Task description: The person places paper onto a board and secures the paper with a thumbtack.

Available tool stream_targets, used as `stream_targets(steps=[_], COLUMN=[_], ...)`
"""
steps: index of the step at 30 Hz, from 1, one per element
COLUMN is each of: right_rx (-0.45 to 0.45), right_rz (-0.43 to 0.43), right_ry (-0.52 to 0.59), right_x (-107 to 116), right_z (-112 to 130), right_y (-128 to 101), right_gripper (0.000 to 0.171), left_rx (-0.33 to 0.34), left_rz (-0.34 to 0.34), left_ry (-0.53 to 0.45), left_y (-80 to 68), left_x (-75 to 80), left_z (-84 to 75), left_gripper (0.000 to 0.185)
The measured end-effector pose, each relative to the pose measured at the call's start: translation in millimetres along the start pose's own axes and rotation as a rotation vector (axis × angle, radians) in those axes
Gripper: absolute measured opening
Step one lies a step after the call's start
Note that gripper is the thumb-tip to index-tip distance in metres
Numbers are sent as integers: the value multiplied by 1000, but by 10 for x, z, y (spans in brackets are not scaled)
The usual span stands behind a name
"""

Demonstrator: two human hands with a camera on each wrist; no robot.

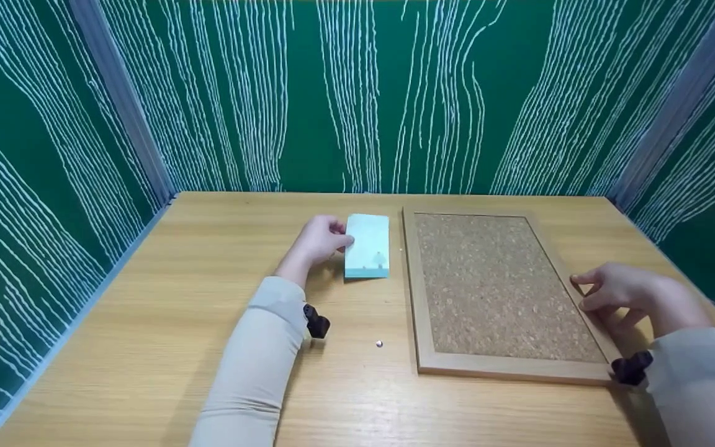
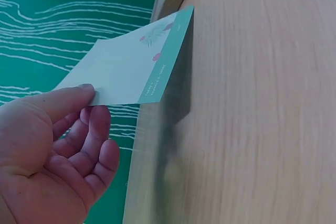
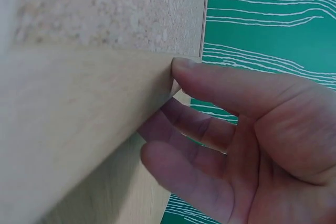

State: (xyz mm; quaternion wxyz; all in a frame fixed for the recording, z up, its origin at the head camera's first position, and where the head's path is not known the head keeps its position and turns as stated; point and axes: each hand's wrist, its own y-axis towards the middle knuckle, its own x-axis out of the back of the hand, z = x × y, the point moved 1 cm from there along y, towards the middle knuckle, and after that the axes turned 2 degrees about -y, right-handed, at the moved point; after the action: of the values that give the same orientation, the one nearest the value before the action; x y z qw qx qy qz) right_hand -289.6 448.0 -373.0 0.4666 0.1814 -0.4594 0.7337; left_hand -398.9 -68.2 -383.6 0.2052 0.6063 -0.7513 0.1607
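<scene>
My left hand point(image 1: 322, 239) pinches a pale mint paper card point(image 1: 367, 245) by its left edge, thumb on top. In the left wrist view the card point(image 2: 131, 61) tilts over the wooden table and casts a shadow; a green band with small print runs along one end, beside a small leafy drawing. At the right, my right hand point(image 1: 634, 295) holds the right side of a wood-framed cork board point(image 1: 500, 285). The right wrist view puts the thumb on the frame's edge point(image 3: 131, 77), with other fingers curled below it, their tips partly hidden.
A tiny shiny bit point(image 1: 379, 343) lies on the wooden table point(image 1: 339, 385), left of the board. Green walls with white wavy lines point(image 1: 308, 93) close off the back and both sides. Each wrist carries a small black camera mount point(image 1: 316, 321).
</scene>
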Motion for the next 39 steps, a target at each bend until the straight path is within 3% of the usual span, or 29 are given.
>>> stream_targets(steps=[18,28,39], right_rx=[-3,5,-4], right_rz=[9,12,36], right_ry=[4,31,12], right_x=[5,7,26], right_z=[2,-9,5], right_y=[-6,-5,6], right_gripper=[78,79,79], left_rx=[-113,-185,-204], left_rz=[50,97,133], left_ry=[-271,-345,-357], left_y=[-196,-315,-381], left_x=[170,167,54], left_z=[-149,-244,-369], left_gripper=[16,18,19])
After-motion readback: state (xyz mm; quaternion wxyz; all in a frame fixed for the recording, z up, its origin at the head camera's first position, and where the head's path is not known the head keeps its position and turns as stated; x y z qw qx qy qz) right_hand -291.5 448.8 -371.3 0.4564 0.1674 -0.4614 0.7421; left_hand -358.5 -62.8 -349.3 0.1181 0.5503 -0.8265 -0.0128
